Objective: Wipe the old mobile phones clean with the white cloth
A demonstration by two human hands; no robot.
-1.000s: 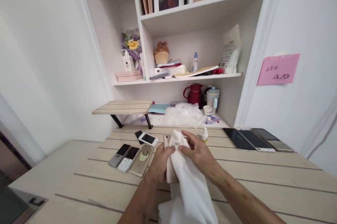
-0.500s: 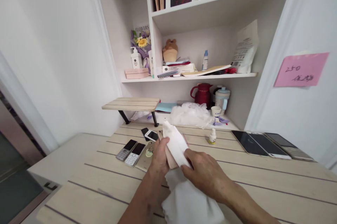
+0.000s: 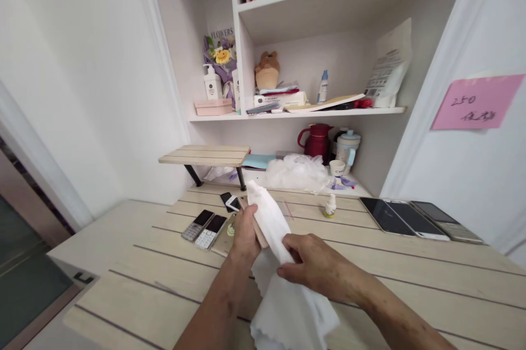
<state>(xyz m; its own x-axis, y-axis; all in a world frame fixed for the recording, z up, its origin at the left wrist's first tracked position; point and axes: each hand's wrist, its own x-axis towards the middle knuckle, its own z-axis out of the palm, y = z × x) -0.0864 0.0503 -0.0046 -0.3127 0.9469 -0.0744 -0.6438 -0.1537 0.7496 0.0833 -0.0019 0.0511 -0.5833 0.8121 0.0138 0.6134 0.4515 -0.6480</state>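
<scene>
My left hand (image 3: pixel 245 232) is closed around a rose-gold smartphone (image 3: pixel 260 237), held tilted above the table. A white cloth (image 3: pixel 269 218) lies over the phone's face and hides most of it. My right hand (image 3: pixel 308 257) pinches the cloth at the phone's lower right, and the rest of the cloth hangs down below in folds. Just left of my left hand lie a gold phone (image 3: pixel 222 241) with a ring holder, a white keypad phone (image 3: pixel 211 232) and a grey keypad phone (image 3: pixel 198 225). Behind them are a small white phone (image 3: pixel 233 202) and a black one.
A small white bottle (image 3: pixel 330 206) stands on the slatted table (image 3: pixel 411 262). Several phones and a black-screened tablet (image 3: pixel 386 216) lie at the right. A raised wooden stand (image 3: pixel 205 155) is at the back left. Behind are crumpled plastic (image 3: pixel 298 172), a red jug (image 3: pixel 316 141) and shelves.
Both hands, with the phone and cloth, have shifted slightly left. A thin pink strip on the table now shows more fully. The view has tipped down a little.
</scene>
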